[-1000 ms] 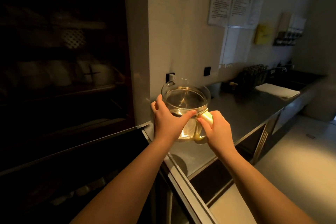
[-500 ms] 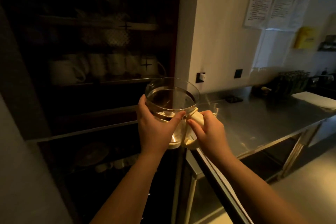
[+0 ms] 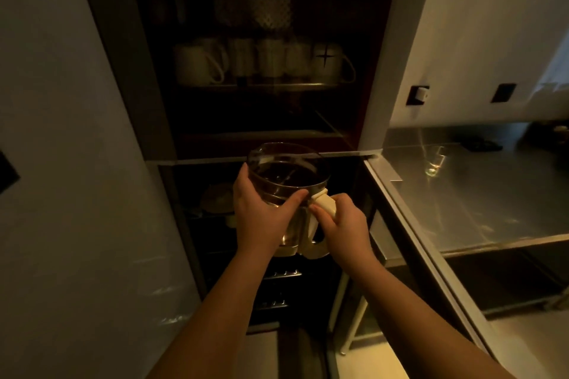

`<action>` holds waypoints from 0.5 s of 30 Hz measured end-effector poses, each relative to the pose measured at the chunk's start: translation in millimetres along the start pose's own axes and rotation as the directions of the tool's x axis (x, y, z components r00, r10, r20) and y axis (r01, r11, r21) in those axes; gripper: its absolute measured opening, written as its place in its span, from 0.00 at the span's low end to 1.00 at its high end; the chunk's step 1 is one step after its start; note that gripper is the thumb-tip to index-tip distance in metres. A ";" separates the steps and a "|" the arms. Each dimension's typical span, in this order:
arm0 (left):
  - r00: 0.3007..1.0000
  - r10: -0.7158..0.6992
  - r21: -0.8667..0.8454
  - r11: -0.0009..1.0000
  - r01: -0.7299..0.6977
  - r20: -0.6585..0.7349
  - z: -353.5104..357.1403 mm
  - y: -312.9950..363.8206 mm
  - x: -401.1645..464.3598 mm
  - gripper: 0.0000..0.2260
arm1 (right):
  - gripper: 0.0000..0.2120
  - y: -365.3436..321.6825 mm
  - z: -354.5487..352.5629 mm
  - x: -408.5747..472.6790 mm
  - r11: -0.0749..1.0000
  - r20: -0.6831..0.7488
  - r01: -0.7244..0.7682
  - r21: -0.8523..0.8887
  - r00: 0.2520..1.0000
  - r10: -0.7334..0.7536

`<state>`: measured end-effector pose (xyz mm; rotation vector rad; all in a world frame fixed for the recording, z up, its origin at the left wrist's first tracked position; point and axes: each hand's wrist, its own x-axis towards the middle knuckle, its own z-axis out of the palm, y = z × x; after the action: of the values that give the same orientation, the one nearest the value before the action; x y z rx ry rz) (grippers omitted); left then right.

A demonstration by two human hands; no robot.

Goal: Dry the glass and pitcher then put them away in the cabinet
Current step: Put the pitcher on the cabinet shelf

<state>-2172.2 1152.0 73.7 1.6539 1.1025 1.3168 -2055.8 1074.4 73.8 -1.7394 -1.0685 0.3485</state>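
Observation:
I hold a clear glass pitcher with a cream handle upright in front of the dark open cabinet. My left hand wraps round the pitcher's left side, thumb across the front. My right hand grips the cream handle on its right. A small drinking glass stands on the steel counter to the right, apart from both hands.
Several white mugs line a cabinet shelf above the pitcher. Bowls sit dimly in the lower section. An open cabinet door edge runs diagonally at the right. A grey wall panel fills the left.
My view has swung left from the counter toward the cabinet. Both hands have carried the pitcher along, and it is now in front of the cabinet's lower section.

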 end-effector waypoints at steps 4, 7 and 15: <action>0.995 -0.087 0.117 0.990 0.081 0.050 -6.6 -25.2 -7.9 0.50 | 0.08 20.1 28.2 -14.3 0.998 -0.012 -0.065 0.023 0.998 0.066; 0.989 -0.108 0.204 0.975 0.085 0.106 -9.6 -40.8 -14.3 0.51 | 0.10 32.6 44.7 -23.2 0.984 -0.017 -0.151 0.092 0.988 0.153; 0.995 -0.036 0.250 0.968 0.012 0.091 -14.8 -69.9 -56.7 0.33 | 0.14 65.2 64.0 -34.8 0.847 -0.008 -0.355 0.396 0.921 0.390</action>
<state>-2204.8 1124.7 -7.0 1.8585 1.2682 1.1072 -2085.7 1080.3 -19.1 -1.5733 -0.5396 0.6744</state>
